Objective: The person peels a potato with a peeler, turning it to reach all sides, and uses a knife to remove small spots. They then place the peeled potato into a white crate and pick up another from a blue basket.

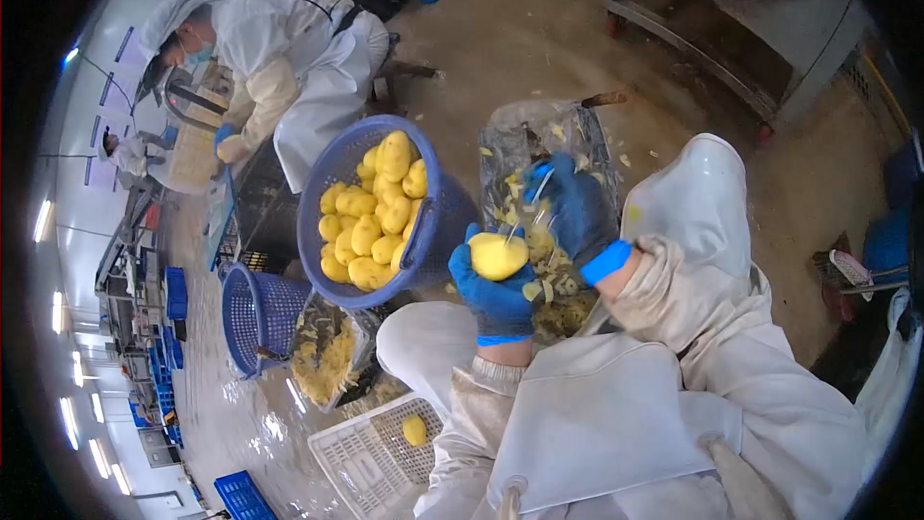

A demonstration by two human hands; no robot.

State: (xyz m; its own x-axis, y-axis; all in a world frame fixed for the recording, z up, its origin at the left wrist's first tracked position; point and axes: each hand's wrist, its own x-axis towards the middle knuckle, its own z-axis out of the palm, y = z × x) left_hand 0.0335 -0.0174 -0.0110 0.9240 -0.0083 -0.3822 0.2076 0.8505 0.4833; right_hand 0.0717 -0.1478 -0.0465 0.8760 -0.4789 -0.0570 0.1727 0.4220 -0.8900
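Observation:
A peeled yellow potato point(498, 256) rests in my left hand point(491, 291), whose blue-gloved fingers curl around it from below and the side. Just to the right of it, my right hand point(580, 212), also in a blue glove, is closed around a peeler point(542, 183), partly hidden by the fingers and smeared by motion. Below both hands lies a plastic-lined crate point(496, 146) with pale peelings point(549, 316) scattered in and over it. Left of my left hand stands a blue-purple basket point(450, 226), heaped with peeled potatoes point(371, 221).
A white crate point(332, 448) near my left leg holds one potato point(414, 429). Beyond it are a second purple basket point(241, 313) and a bin of peelings point(325, 366). A seated co-worker point(289, 58) works at upper left. A metal frame point(693, 48) stands upper right.

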